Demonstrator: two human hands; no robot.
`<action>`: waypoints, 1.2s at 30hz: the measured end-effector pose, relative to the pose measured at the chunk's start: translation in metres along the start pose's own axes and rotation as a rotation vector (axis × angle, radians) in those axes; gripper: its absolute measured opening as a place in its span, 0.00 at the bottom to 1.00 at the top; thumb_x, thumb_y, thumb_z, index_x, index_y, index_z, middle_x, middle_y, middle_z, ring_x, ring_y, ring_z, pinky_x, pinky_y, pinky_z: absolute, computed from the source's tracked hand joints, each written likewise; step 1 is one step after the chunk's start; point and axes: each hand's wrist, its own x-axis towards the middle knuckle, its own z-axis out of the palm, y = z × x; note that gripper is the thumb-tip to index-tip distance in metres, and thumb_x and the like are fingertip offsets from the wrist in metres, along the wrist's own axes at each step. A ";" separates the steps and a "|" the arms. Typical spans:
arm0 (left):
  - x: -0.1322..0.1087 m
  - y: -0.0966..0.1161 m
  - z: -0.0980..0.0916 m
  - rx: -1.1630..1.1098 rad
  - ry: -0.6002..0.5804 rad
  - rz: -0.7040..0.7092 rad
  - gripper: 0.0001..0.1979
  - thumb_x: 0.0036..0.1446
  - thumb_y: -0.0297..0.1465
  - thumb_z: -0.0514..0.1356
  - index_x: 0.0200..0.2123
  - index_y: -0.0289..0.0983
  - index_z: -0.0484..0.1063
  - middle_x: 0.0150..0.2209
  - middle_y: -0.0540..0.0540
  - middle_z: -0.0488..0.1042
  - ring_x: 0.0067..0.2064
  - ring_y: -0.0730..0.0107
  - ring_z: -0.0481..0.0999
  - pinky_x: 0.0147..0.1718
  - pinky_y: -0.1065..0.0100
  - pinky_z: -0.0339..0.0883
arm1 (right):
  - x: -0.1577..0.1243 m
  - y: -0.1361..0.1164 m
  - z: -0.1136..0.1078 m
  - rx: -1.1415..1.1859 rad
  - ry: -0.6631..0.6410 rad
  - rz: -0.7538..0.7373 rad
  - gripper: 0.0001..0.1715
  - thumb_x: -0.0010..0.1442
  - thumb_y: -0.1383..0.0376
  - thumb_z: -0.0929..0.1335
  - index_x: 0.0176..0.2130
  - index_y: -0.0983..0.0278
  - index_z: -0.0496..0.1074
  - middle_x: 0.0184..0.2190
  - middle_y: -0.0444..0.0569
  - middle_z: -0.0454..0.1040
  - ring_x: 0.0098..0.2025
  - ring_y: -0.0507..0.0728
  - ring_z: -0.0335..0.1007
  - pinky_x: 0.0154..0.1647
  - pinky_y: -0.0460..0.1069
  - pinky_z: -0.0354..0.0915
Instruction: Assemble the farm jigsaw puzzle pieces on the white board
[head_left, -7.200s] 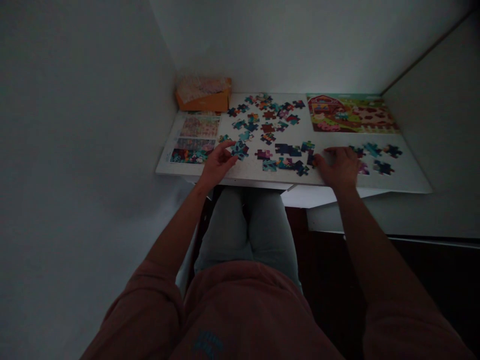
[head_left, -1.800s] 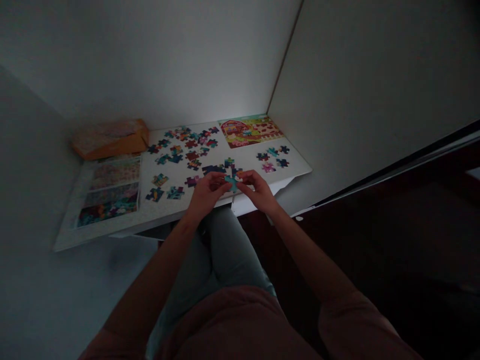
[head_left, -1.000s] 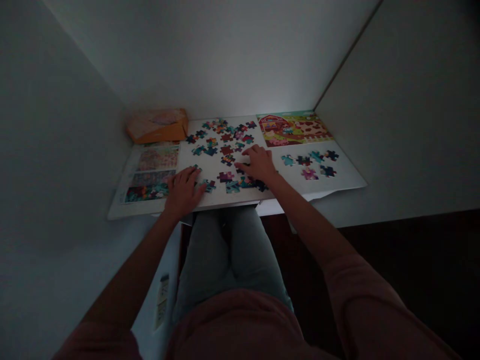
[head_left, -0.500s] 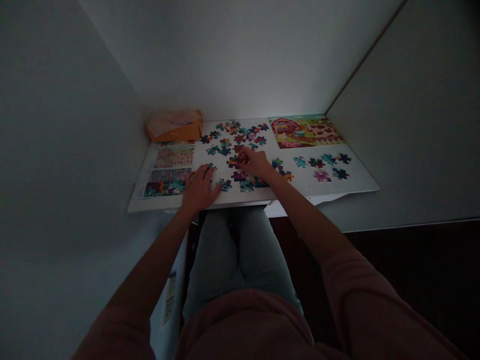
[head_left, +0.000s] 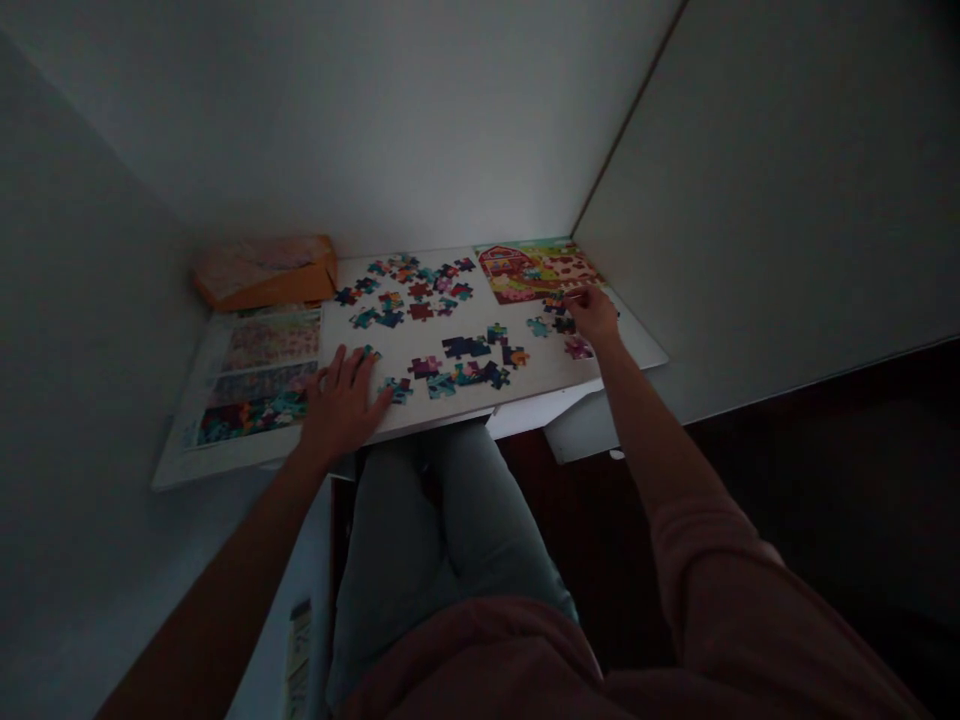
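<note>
My left hand (head_left: 337,405) rests flat near the table's front edge, fingers spread. A small teal puzzle piece (head_left: 370,354) lies at its fingertips, and a dark multicoloured piece (head_left: 397,390) is beside the thumb. Over on the right, my right hand (head_left: 592,312) pinches a dark puzzle piece (head_left: 553,301) with orange bits, above a small group of loose pieces. In that group are a light teal piece (head_left: 538,327) and a pink piece (head_left: 577,347); others are partly hidden by the hand. Several pieces, among them a dark blue pair (head_left: 466,347), lie between my hands.
An orange box (head_left: 270,275) stands at the back left. Before it lies a printed picture sheet (head_left: 262,365). A farm picture (head_left: 532,270) with a red barn is at the back right. Many loose pieces (head_left: 420,290) spread across the back middle of the white table (head_left: 345,330).
My right hand has moved from the middle of the table to the right group, carrying a puzzle piece. My left hand has stayed in place on the table. The view has turned right.
</note>
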 end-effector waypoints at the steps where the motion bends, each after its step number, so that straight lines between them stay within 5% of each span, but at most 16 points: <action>1: 0.000 0.000 -0.001 0.011 -0.006 0.003 0.42 0.82 0.53 0.57 0.92 0.52 0.67 0.91 0.36 0.68 0.96 0.22 0.51 0.90 0.14 0.46 | 0.002 0.002 -0.002 -0.003 0.001 0.055 0.09 0.84 0.61 0.73 0.56 0.59 0.86 0.55 0.65 0.95 0.53 0.69 0.89 0.57 0.63 0.76; 5: 0.000 0.000 -0.005 0.042 -0.033 0.008 0.44 0.82 0.54 0.53 0.95 0.53 0.62 0.91 0.37 0.69 0.96 0.24 0.53 0.89 0.12 0.50 | 0.006 0.000 0.000 -0.003 -0.050 0.184 0.04 0.81 0.63 0.77 0.52 0.58 0.87 0.59 0.64 0.94 0.61 0.70 0.89 0.68 0.65 0.73; 10: 0.000 0.001 -0.007 0.039 -0.020 0.010 0.45 0.81 0.54 0.54 0.96 0.59 0.58 0.89 0.40 0.72 0.95 0.26 0.56 0.88 0.11 0.51 | 0.001 0.003 0.003 -0.019 -0.029 0.083 0.11 0.79 0.60 0.77 0.56 0.58 0.89 0.62 0.66 0.92 0.65 0.75 0.87 0.74 0.71 0.71; 15: 0.000 0.004 -0.008 0.060 -0.059 -0.019 0.46 0.81 0.59 0.51 0.94 0.51 0.64 0.92 0.36 0.65 0.96 0.27 0.55 0.89 0.15 0.51 | -0.047 -0.002 0.004 0.022 0.014 -0.079 0.22 0.80 0.53 0.73 0.62 0.58 0.92 0.79 0.74 0.80 0.80 0.82 0.74 0.81 0.78 0.65; 19: 0.000 0.003 -0.008 0.046 -0.066 -0.015 0.45 0.81 0.60 0.54 0.93 0.53 0.66 0.93 0.38 0.65 0.96 0.31 0.56 0.90 0.20 0.51 | -0.104 -0.034 0.014 0.156 -0.098 -0.334 0.30 0.80 0.44 0.72 0.74 0.41 0.86 0.86 0.56 0.76 0.87 0.80 0.72 0.86 0.82 0.68; 22: 0.003 0.002 -0.007 0.037 -0.081 0.007 0.45 0.80 0.59 0.55 0.92 0.51 0.68 0.93 0.36 0.64 0.96 0.30 0.56 0.92 0.19 0.45 | -0.131 -0.068 0.028 0.177 -0.264 -0.399 0.39 0.78 0.41 0.74 0.81 0.39 0.81 0.91 0.49 0.70 0.92 0.79 0.65 0.90 0.83 0.67; 31: 0.021 0.018 0.007 -0.089 -0.060 -0.008 0.40 0.79 0.57 0.59 0.87 0.55 0.76 0.89 0.36 0.72 0.94 0.26 0.60 0.91 0.18 0.46 | -0.145 -0.119 0.059 0.144 -0.359 -0.417 0.50 0.77 0.30 0.72 0.86 0.41 0.77 0.88 0.52 0.75 0.94 0.81 0.61 0.97 0.84 0.56; 36: 0.025 0.036 0.008 0.031 -0.098 -0.046 0.40 0.84 0.57 0.56 0.91 0.54 0.70 0.91 0.38 0.68 0.96 0.29 0.56 0.91 0.19 0.46 | -0.149 -0.139 0.068 0.008 -0.389 -0.467 0.55 0.83 0.31 0.67 0.93 0.52 0.69 0.92 0.57 0.66 0.96 0.81 0.57 0.96 0.84 0.55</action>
